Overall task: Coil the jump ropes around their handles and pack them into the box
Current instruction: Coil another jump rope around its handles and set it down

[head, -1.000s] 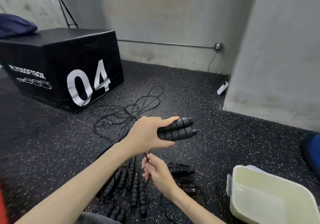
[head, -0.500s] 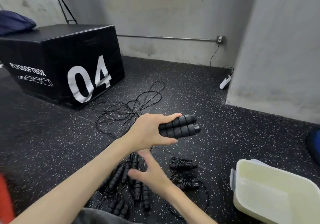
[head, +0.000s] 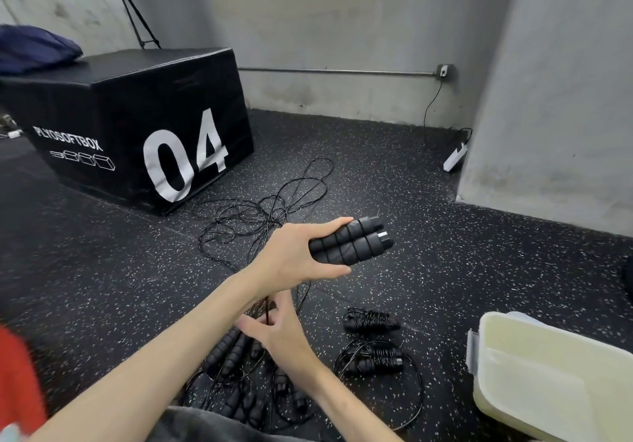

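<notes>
My left hand [head: 294, 256] grips a pair of black foam jump-rope handles [head: 352, 243], held side by side above the floor. Their thin black rope [head: 268, 306] hangs down under my left wrist. My right hand [head: 277, 335] is just below, pinching that rope between thumb and fingers. A tangle of loose rope [head: 267, 208] lies on the floor beyond. Two coiled ropes [head: 370, 320] [head: 376, 359] lie to the right, and several uncoiled handles [head: 233, 352] sit under my arms. The open pale plastic box [head: 555, 349] stands at the lower right.
A black plyo box marked 04 [head: 137, 126] stands at the back left with a blue bag [head: 34, 47] on it. A grey wall column [head: 548, 99] juts out on the right, with a white power strip [head: 455, 157] at its foot. The floor is speckled black rubber.
My right hand let go of the rope, opened, then closed its thumb and fingers on the rope higher up. The left hand kept its grip on the handles.
</notes>
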